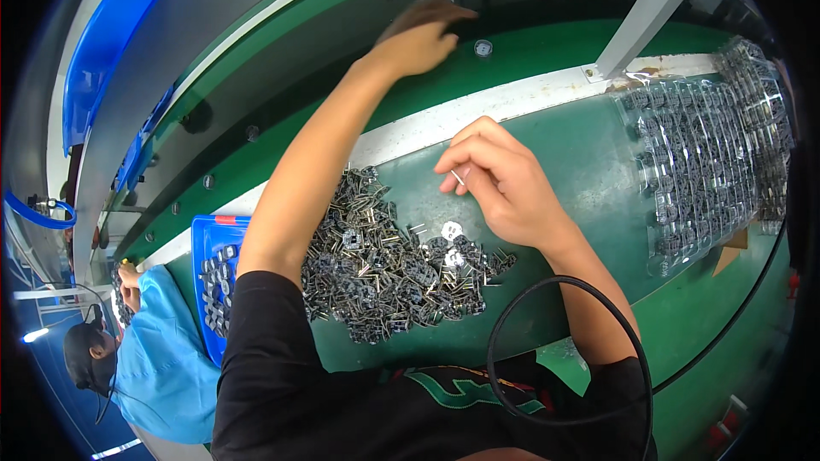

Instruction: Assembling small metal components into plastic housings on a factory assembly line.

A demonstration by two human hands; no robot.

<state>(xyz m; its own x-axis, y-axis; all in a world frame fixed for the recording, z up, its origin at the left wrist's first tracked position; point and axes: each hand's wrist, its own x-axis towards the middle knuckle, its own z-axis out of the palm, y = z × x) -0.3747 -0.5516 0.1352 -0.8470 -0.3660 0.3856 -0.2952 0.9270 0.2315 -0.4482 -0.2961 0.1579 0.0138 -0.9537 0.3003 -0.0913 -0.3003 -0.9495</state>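
My left hand (414, 44) reaches out over the green conveyor belt (547, 44), its fingers smeared by motion; whether they hold anything is hidden. A small round whitish part (483, 49) lies on the belt just right of it. Above the green worktop (589, 149), my right hand (504, 179) is closed in a pinch, with a thin pale pin (459, 177) showing at its fingertips. Below and left of that hand spreads a heap of small dark parts with metal pins (384, 273). Two whitish round pieces, one of them a disc (451, 230), lie on the heap's right side.
Stacked clear plastic trays (696, 162) of dark parts lie at the right. A blue bin (203, 248) with grey parts stands left. A white post (649, 13) rises beside the belt. A black cable (494, 333) loops by my right forearm. A co-worker in blue (166, 358) is at far left.
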